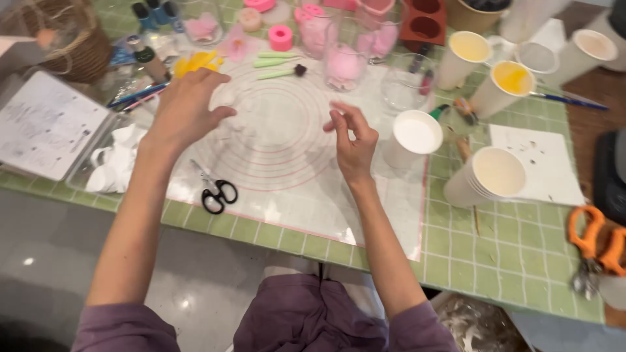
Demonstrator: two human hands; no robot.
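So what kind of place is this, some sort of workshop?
Most likely a craft or hobby table, perhaps for candle or soap making. A ringed silicone work mat covers the green tiled tabletop, with paper cups of pale and yellow material, pink moulds and small scissors.

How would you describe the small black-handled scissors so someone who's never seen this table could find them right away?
Start at the translucent mat with pink rings on the green gridded table. The black-handled scissors lie on its near left corner, just right of the left hand's forearm. The other scissors, at the table's far right, are bigger with orange handles.
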